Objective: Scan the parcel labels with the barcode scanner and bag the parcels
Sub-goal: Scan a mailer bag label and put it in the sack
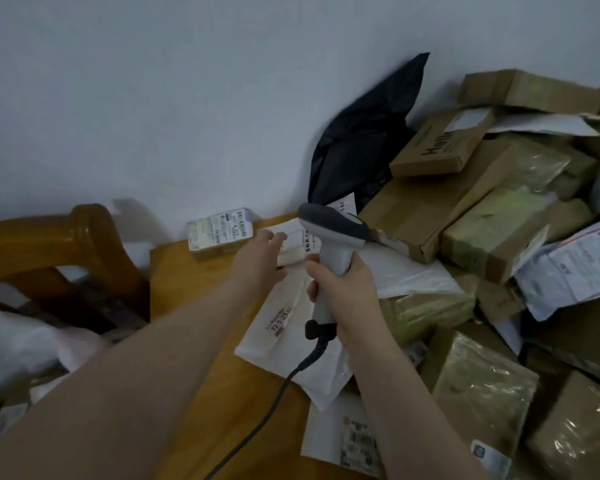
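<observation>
Right grip (343,289): clamped on the scanner (333,237) handle.
Left grip (260,254): fingers apart, touching a small parcel (291,249) on the surface (194,292).
Risk: scanner cable (257,420) may be snagged on the mailers; the label may be hidden by fingers.

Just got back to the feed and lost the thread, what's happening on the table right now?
A person is partway through scanning parcels. The right hand grips the barcode scanner by its handle, head aimed away over the wooden table. The left hand reaches for a small white labelled parcel near the wall, fingers spread and just touching it. White mailer bags lie under the hands, and a heap of cardboard boxes sits to the right.
</observation>
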